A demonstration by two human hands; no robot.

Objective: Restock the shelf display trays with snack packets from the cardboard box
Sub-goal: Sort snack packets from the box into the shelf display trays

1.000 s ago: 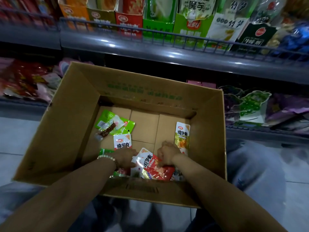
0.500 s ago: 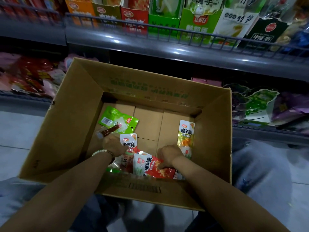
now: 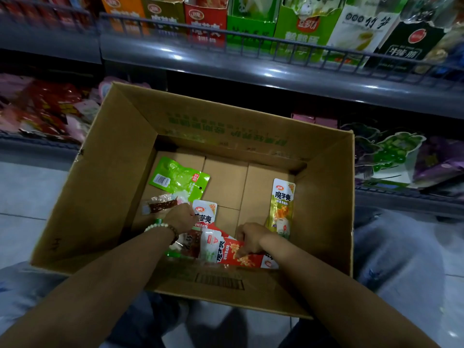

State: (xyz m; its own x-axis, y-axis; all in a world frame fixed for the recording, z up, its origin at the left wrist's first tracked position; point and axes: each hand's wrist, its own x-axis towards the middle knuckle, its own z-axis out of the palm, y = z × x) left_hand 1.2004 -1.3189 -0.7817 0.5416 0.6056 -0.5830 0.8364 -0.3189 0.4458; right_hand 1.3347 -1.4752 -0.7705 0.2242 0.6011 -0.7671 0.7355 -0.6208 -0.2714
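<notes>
While both forearms reach down into the cardboard box (image 3: 100,184), the hands sit at the near end of its floor, over a small heap of snack packets against the near wall. The right hand (image 3: 249,238) is knuckles up with its fingers curled down, and the tips pinch the red packet (image 3: 242,258) on top of the heap. The left hand (image 3: 182,218) is also knuckles up. Its fingers are curled under and hidden (can't tell if it actually has hold of anything), and its knuckles touch the left edge of the white-topped packet (image 3: 206,214), which lies partly over the heap. A bead bracelet (image 3: 158,226) is on the left wrist.

Loose on the box floor:
- The green packet (image 3: 179,178) lies flat, barcode up, at far left.
- The brown stick packet (image 3: 160,204) is in clear wrap, just beside the green one and near the left hand.
- The yellow packet (image 3: 282,207) leans upright against the right wall, just beside the right hand.

The middle of the floor is bare cardboard flaps. The box sits open-topped in front of the person's knees in grey trousers (image 3: 401,259).

Behind the box, the upper shelf carries the display trays (image 3: 206,23) (orange, olive, red, green, white, black), packed side by side behind a wire rail (image 3: 288,50). On the lower shelf, red bags (image 3: 47,104) are at left and grape-print bags (image 3: 391,151) at right. The print on all of them is blurred.
</notes>
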